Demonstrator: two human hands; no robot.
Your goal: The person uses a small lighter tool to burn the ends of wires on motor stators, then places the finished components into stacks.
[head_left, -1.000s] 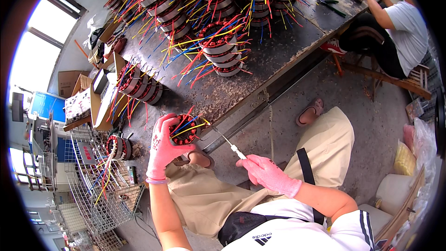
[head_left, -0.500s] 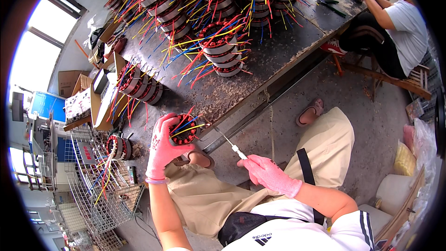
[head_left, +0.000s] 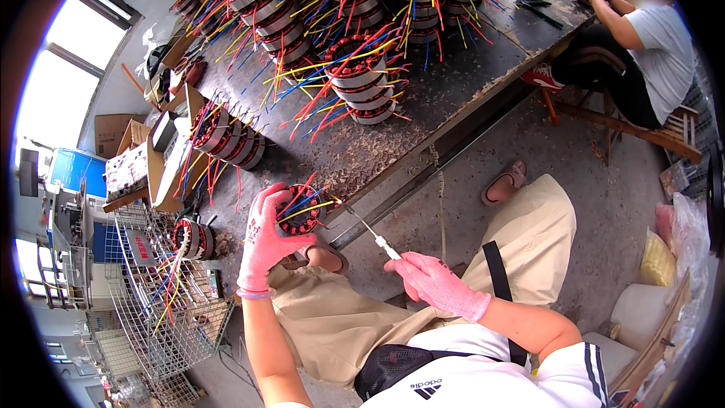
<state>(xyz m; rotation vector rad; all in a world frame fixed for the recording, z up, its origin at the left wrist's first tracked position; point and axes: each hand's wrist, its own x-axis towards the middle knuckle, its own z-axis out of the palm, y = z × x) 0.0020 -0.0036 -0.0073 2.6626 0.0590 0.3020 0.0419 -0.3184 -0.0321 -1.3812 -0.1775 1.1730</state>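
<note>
My left hand [head_left: 266, 240], in a pink glove, is closed around the side of a motor stator [head_left: 300, 219] at the table's near corner. Red windings ring the stator's inside, and blue, yellow and red wires stick out of it. In my right hand [head_left: 438, 281], also gloved in pink, is a thin metal-shafted tool [head_left: 387, 248] with a white handle. Its shaft slants up and left toward the stator's wires. The tip is close to the yellow wire's end; whether they touch I cannot tell.
Tall stacks of wired stators [head_left: 362, 79] fill the far side of the dark table [head_left: 453, 79]. A shorter stator stack [head_left: 226, 136] lies tilted at left, above a single stator [head_left: 193, 239]. A wire basket [head_left: 162, 317] stands lower left. A co-worker [head_left: 649, 53] sits at the far right.
The tool in my right hand has shifted slightly left and up at its tip. My left hand and the stator stay put. The co-worker's hands have moved slightly.
</note>
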